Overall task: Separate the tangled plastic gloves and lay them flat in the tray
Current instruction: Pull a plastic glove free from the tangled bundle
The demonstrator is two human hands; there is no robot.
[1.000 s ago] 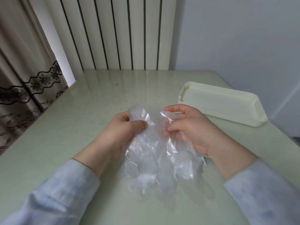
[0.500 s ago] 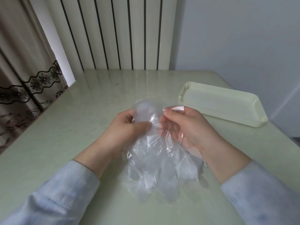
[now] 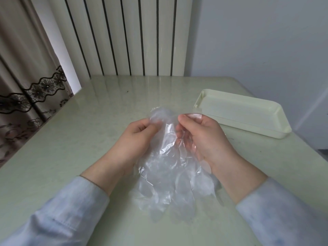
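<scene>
You are teasing the plastic gloves (image 3: 170,171) apart.
Your left hand (image 3: 136,137) and right hand (image 3: 200,137) are pinching cuff film, each grip tight, near the tray's (image 3: 252,127) left end; be sliding layers apart gently.

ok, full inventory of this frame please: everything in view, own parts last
plastic gloves: count unclear (tangled), clear, held between both hands just above the table
tray: 1, cream, on the table, right of the hands
table: 1, glossy pale green
ribbed panel: 1, white with dark vertical lines, behind the table
curtain: 1, beige with dark lace trim, far left
wall: pale grey, right
sleeves: 2, light blue
left hand: pinches the gloves' top
right hand: pinches the gloves' top
</scene>
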